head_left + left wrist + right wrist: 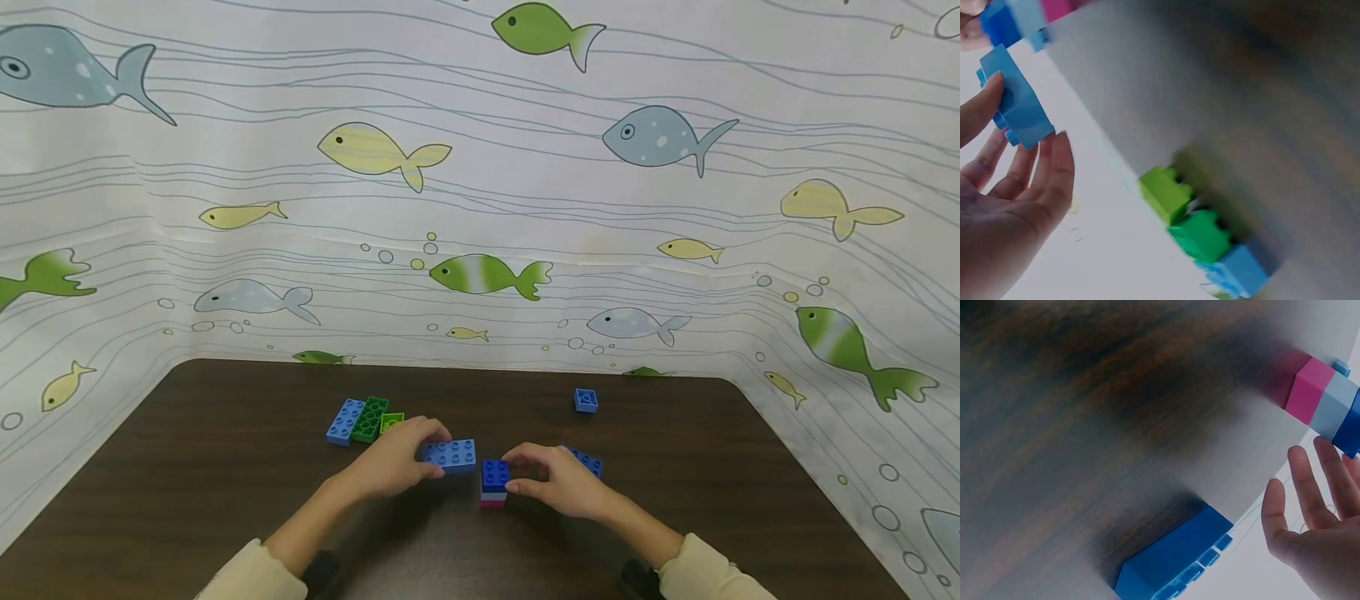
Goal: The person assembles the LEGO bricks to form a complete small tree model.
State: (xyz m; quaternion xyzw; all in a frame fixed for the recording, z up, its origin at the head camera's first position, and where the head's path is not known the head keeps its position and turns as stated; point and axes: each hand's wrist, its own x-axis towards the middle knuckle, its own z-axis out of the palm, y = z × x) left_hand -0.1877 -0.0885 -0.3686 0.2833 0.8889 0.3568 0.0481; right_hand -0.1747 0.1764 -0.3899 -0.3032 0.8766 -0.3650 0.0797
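Observation:
My left hand (393, 458) holds a light blue eight-stud toy brick (453, 454) between thumb and fingertips. In the left wrist view the brick (1022, 100) is raised above the tabletop. Just to its right stands a small upright stack: a dark blue brick (495, 473) on top, a pale blue one (1334, 405) in the middle and a pink one (1310, 390) at the bottom on the table. My right hand (558, 483) pinches the dark blue brick from the right side. Its thumb is hidden in the right wrist view, where the other fingers spread beside the stack.
Behind the right hand lies a long blue brick (587, 461), partly covered. A small blue brick (586, 400) sits farther back. At the left, blue (346, 422), dark green (371, 419) and lime (392, 421) bricks lie side by side. A fish-patterned sheet (480, 208) borders the table.

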